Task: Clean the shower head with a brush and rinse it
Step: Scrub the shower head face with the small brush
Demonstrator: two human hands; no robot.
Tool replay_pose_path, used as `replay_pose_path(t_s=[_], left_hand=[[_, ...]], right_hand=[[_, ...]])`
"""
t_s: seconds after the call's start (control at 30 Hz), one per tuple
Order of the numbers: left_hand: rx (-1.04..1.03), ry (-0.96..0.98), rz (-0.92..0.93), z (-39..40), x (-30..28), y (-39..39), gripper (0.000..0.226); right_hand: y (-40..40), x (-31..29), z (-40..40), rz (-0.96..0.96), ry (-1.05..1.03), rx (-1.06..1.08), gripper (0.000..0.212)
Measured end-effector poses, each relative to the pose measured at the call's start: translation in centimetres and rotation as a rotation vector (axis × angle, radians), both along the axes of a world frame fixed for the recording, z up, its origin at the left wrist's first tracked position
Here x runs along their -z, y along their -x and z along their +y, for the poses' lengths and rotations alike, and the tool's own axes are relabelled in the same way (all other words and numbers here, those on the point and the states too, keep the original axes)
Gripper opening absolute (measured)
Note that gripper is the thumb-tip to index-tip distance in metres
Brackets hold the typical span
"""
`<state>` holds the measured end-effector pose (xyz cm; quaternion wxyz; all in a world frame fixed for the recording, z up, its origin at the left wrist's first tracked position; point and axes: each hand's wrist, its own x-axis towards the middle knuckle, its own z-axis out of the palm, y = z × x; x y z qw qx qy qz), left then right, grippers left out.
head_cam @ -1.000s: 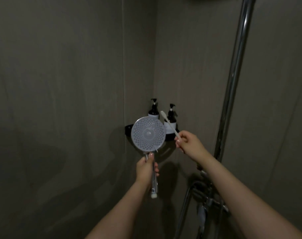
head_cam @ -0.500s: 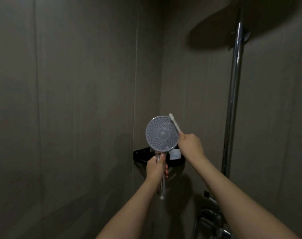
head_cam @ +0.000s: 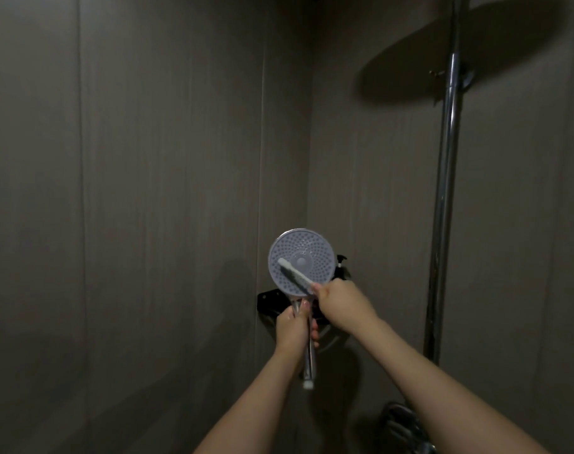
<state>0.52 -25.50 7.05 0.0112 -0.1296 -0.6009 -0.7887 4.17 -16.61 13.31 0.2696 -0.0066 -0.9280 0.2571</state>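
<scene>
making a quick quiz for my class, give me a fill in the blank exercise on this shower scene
1. The left hand grips the shower head by its ____.
2. The right hand holds a white ____ across the spray face.
3. The spray face is ____ in shape.
4. Right of the hands, a chrome ____ runs up the wall.

Missing words: handle; toothbrush; round; pipe

Shower stall in a bathroom. Panelled walls (head_cam: 148,191) meet at a corner holding a black shelf (head_cam: 269,298); a chrome riser (head_cam: 444,191) stands at right.

Dim, soft and grainy, a round shadow (head_cam: 442,60) darkening the upper right wall (head_cam: 361,175).
</scene>
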Motion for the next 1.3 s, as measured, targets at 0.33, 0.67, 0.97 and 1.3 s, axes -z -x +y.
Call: replay_pose_path(t_s=[0.33, 0.67, 0.97, 1.3], left_hand=[[-0.007, 0.039, 0.031, -0.5, -0.9, -0.6, 0.024], [-0.019, -0.001, 0.03, 0.0, -1.1, -0.5, 0.027], [-0.013, 0.004, 0.037, 0.1, -1.0, -0.5, 0.026], [-0.007, 0.015, 0.034, -0.7, -1.2, -0.9, 0.022]], right_hand=[[0.1, -2.0, 2.7, 0.044, 0.097, 0.269, 0.046], [-0.1, -1.2, 0.6, -0.045, 0.059, 0.075, 0.038], [0.1, -0.2, 0.4, -0.07, -0.063, 0.094, 0.039], [0.6, -1.1, 1.6, 0.01, -0.125, 0.148, 0.041]])
